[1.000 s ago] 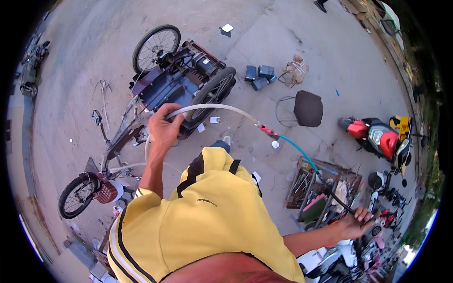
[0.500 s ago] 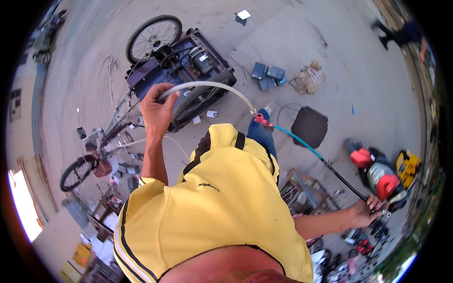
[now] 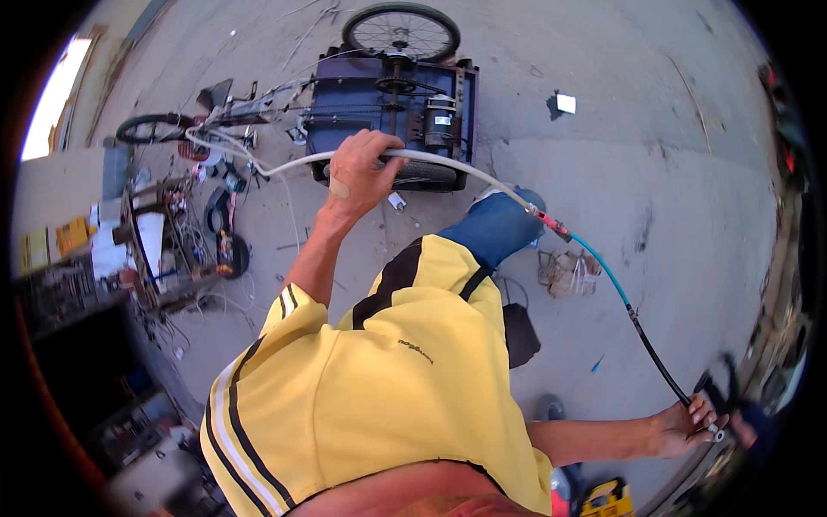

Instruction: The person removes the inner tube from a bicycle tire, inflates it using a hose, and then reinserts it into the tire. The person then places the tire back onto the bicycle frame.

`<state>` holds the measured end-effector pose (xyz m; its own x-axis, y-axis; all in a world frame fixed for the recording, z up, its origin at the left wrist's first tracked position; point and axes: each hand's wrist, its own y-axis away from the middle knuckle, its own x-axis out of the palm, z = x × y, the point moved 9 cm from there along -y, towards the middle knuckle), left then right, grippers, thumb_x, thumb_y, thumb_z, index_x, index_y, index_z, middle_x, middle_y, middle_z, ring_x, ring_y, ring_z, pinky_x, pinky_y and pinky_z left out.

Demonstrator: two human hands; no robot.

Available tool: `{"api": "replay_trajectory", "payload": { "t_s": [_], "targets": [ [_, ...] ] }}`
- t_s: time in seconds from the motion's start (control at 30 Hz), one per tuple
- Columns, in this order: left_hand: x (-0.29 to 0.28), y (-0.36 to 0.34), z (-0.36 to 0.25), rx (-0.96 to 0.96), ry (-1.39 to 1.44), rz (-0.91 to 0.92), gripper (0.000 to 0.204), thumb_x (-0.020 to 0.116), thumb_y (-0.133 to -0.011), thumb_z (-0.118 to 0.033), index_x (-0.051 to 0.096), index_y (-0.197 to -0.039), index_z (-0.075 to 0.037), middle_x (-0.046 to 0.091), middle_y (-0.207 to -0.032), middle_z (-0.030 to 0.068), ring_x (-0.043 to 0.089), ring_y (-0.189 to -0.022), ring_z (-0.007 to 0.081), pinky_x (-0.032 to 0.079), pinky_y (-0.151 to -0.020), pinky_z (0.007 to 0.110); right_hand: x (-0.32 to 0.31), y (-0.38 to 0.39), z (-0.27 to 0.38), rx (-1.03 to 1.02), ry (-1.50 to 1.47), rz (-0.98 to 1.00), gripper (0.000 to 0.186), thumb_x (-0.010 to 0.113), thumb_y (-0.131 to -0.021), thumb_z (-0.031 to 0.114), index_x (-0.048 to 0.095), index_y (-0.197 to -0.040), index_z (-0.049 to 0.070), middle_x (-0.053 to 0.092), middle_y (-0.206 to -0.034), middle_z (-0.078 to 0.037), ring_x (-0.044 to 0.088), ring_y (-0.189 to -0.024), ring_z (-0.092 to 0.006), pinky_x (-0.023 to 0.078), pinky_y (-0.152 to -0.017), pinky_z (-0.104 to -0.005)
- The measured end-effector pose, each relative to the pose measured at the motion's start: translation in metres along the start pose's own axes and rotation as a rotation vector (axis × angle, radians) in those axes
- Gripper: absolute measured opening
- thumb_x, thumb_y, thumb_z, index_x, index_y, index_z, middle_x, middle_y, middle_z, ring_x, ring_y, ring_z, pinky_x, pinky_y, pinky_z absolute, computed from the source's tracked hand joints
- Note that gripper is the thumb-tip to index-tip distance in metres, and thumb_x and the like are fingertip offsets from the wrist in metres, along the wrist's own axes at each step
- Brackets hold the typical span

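Head view: the left hand (image 3: pixel 363 172) grips a smooth, pale hose (image 3: pixel 457 164) arching past the denim knee (image 3: pixel 502 226), through a red fitting (image 3: pixel 556 227) into slim teal-and-black tubing (image 3: pixel 609 271); the right hand (image 3: pixel 683 428) clasps its black end, the tip (image 3: pixel 718 436) perhaps metal.

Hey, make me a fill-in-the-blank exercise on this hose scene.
1. The left hand grips the pale flexible hose.
The slim flexible end section in the right hand is coloured ____.
2. The small fitting between the pale hose and slim teal hose is coloured ____.
3. The striped, short-sleeved shirt is mainly ____.
Missing: black; red; yellow.
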<state>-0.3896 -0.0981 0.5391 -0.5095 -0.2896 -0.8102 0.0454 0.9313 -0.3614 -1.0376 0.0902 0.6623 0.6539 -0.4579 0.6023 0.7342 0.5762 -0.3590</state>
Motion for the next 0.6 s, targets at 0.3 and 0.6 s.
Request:
{"api": "replay_trajectory", "payload": {
  "t_s": [0.3,0.6],
  "targets": [
    [0.076,-0.111,0.027,-0.089,-0.026,-0.177,0.018,0.08,-0.077,-0.008,0.072,-0.093,-0.009,0.068,-0.087,0.0067,0.062,-0.087,0.0285,0.045,-0.078,0.041,0.061,-0.116,-0.086,0.035,0.024,0.142,0.044,0.075,-0.094,0.017,0.052,-0.129,0.003,0.053,-0.097,-0.005,0.05,-0.089,-0.0192,0.041,-0.088,-0.0382],
    [0.263,-0.228,0.172,-0.313,-0.092,0.131,0.025,0.076,-0.082,-0.005,0.072,-0.106,-0.005,0.07,-0.102,0.0141,0.064,-0.101,0.0367,0.05,-0.091,0.047,0.148,-0.26,-0.302,0.263,0.125,0.158,0.046,0.076,-0.095,0.017,0.052,-0.132,0.002,0.056,-0.101,-0.002,0.05,-0.084,-0.0141,0.044,-0.079,-0.0306]
  ]
}}
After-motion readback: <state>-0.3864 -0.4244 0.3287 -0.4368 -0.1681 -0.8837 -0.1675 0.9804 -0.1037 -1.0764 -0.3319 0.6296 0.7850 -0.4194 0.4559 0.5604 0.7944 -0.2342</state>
